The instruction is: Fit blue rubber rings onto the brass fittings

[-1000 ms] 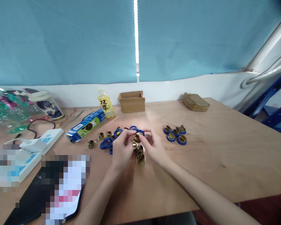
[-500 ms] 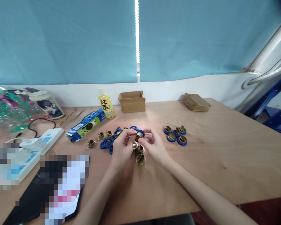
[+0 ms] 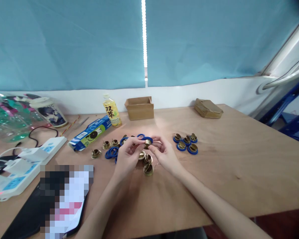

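Note:
Between both hands, above the middle of the table, is a brass-coloured metal plug [image 3: 147, 143] with a blue ring [image 3: 147, 139] around its upper end. My left hand [image 3: 129, 154] pinches it from the left with thumb and fingers. On the other side, the thumb and fingers of my right hand [image 3: 163, 153] close on the same plug. Just below the hands lie several loose brass plugs [image 3: 148, 169]. A heap of blue rings [image 3: 112, 152] is left of my left hand, with more brass plugs [image 3: 106, 144] behind it. My fingers partly hide the heap.
Several ringed plugs [image 3: 192, 149] sit in a group on the right. Behind stand an open cardboard box [image 3: 140, 111], a yellow-labelled bottle [image 3: 112, 111] and a blue carton [image 3: 91, 133]. A power strip [image 3: 43, 151] and a phone [image 3: 72, 199] lie left; a closed brown box [image 3: 208, 108] is back right.
The held plug and its blue ring have turned: the ring, tilted before, now lies level on top. Both hands keep their hold. The whole view has shifted slightly.

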`<state>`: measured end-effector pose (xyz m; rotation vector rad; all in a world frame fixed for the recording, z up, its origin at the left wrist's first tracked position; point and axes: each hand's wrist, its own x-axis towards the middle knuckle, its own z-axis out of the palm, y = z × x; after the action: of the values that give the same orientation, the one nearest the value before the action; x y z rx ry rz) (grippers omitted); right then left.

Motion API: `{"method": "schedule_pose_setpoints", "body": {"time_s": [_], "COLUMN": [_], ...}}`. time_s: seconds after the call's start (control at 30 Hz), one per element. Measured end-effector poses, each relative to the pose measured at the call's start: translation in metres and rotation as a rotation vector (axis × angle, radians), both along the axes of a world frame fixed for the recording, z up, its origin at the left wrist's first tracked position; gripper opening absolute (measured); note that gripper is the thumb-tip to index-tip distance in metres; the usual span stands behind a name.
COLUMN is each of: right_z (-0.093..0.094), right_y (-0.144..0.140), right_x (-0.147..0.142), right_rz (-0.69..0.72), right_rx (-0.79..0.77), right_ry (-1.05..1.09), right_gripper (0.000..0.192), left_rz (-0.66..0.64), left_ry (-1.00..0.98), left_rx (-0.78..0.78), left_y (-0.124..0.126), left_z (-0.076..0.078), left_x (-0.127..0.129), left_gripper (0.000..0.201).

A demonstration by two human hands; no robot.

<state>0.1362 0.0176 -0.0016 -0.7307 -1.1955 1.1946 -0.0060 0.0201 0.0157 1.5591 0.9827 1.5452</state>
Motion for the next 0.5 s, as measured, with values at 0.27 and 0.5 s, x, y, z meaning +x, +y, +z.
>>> {"method": "schedule_pose_setpoints", "body": {"time_s": [0.27, 0.5], "right_z": [0.002, 0.0059], "right_y": [-0.0004, -0.0006], "right_x": [0.0045, 0.01], "right_rz": [-0.027, -0.104], "right_rx": [0.024, 0.089], "right_ry": [-0.053, -0.168], "right_gripper": [0.02, 0.019], "left_rz": [0.038, -0.021], "left_ry": [0.014, -0.006], "left_rx": [-0.141, -0.206], "left_y": [-0.0021, -0.0033], "left_z": [0.0008, -0.0009], "left_x": [0.0009, 0.0022], "left_gripper": [0.037, 0.037]}}
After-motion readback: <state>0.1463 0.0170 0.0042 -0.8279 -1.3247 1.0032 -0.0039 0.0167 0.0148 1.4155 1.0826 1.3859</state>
